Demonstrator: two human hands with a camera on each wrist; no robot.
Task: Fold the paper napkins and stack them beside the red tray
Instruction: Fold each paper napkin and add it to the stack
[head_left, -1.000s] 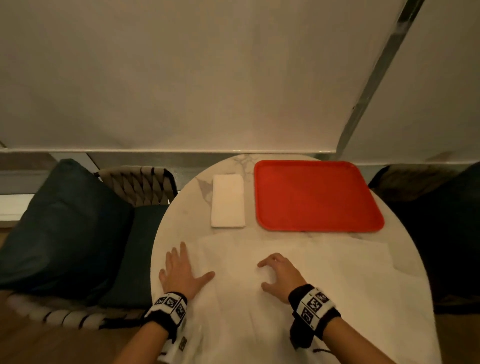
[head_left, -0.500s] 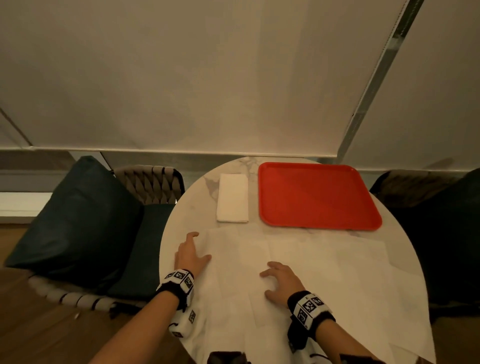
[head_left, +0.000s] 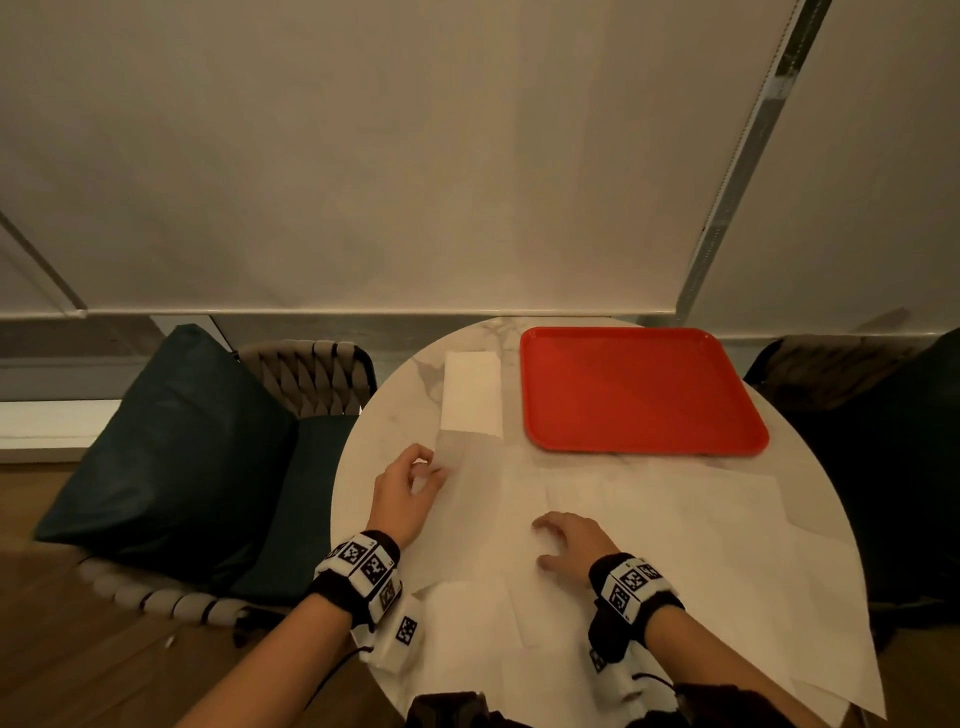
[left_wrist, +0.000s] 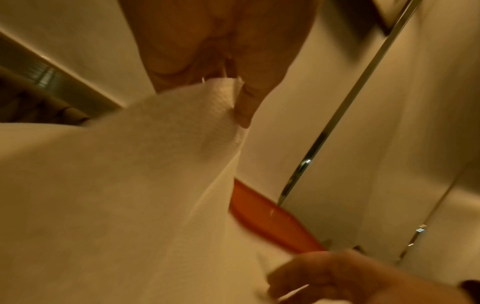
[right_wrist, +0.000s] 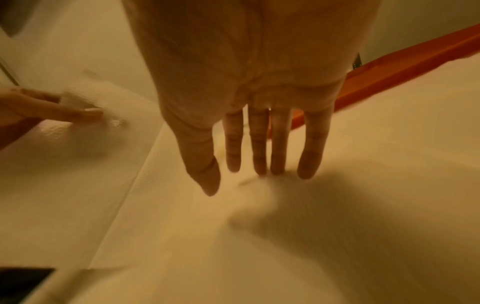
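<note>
Several unfolded white paper napkins (head_left: 649, 545) lie overlapping across the near half of the round marble table (head_left: 374, 431). My left hand (head_left: 410, 488) pinches the far left corner of the top napkin (left_wrist: 145, 164) and lifts it off the table. My right hand (head_left: 566, 540) rests flat on the napkins (right_wrist: 285, 236) near the middle, its fingers (right_wrist: 279, 144) straight and pressing down. One folded napkin (head_left: 471, 391) lies left of the red tray (head_left: 639, 389) at the far side. The tray (right_wrist: 405, 63) edge shows beyond my right hand.
A dark cushion (head_left: 171, 447) on a woven chair (head_left: 311, 374) stands left of the table. Another dark seat (head_left: 883, 457) stands on the right. Pale roller blinds (head_left: 415, 156) hang behind the table. Napkins overhang the table's near right edge.
My left hand moved from lying flat on the napkins to their far left corner, then pinched that corner and raised it. My right hand stayed pressing near the middle.
</note>
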